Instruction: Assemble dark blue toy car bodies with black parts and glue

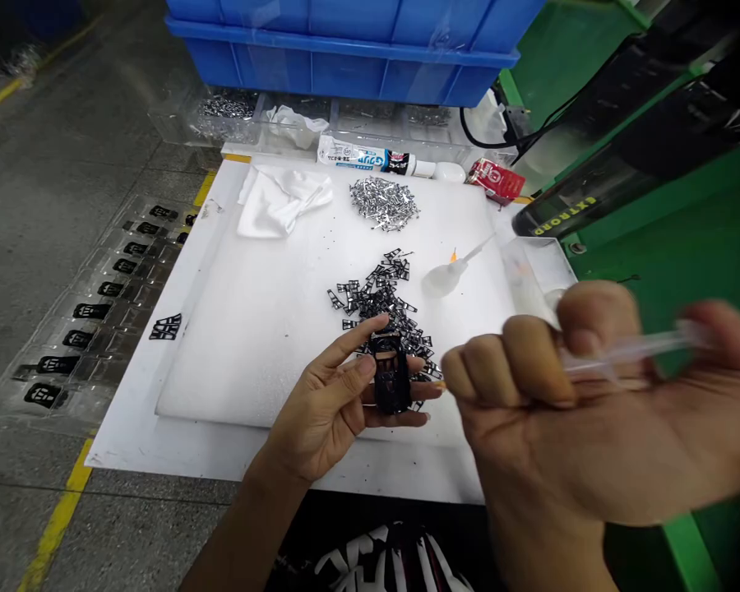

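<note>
Big stuff first: a white foam sheet [252,329] is laid on a white board [284,464], and a green machine [666,247] is seen down the right side, with a concrete floor [49,164] marked in yellow lines off to the left. A blue plastic crate [345,57] is cut off by the top of the shot, so what's in it can't be seen. Below it, a clear plastic tray [370,123] holds silver bits, though they're hard to make out. A clear blister tray [92,316] on the floor has black parts sitting in its pockets. On the foam, a heap of small black parts [382,300] and a pile of silver clips [383,203] are spread out, next to a white cloth [280,201] and a squeeze bottle [447,275]. A black plastic frame [390,374] is gripped above the foam by the left hand [326,403], its back hidden by the fingers. The right hand [567,403] is blurred and clenched around a clear syringe [629,349]
</note>
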Motion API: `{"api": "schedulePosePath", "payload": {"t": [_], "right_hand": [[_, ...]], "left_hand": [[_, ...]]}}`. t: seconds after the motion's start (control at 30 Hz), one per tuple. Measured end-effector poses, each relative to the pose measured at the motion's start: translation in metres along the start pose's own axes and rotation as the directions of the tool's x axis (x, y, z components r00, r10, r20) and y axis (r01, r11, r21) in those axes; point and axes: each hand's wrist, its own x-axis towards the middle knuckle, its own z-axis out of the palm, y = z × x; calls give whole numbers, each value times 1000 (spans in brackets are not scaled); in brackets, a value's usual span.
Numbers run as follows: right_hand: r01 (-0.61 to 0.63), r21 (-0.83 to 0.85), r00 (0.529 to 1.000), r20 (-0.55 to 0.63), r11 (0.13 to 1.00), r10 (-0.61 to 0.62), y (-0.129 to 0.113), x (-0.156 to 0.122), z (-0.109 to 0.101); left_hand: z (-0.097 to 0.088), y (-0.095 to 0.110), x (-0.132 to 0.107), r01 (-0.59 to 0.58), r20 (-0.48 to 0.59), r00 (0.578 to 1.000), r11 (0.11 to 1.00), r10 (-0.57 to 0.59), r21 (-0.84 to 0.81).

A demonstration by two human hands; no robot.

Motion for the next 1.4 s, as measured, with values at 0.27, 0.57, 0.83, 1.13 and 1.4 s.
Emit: {"api": "schedulePosePath", "payload": {"t": [0.27,0.57,0.83,1.13,1.4], "right_hand": [[38,-59,999,-8,998,-39,23,7,9],[55,-71,998,-28,996,-57,26,6,11],[76,-89,997,4,993,-76,27,6,9],[85,-107,996,-3,991,-85,27,9,8],[105,-112,994,-31,988,-109,26,8,9]], "left_hand": [[3,0,2,-10,-81,997,1000,10,5],[3,0,3,-3,-90,996,1000,3,0],[2,0,2,-4,-96,995,1000,4,-2],[4,-1,3,-12,-75,997,1000,10,-22],[5,-1,2,-16,-90,996,1000,13,-27]]}}
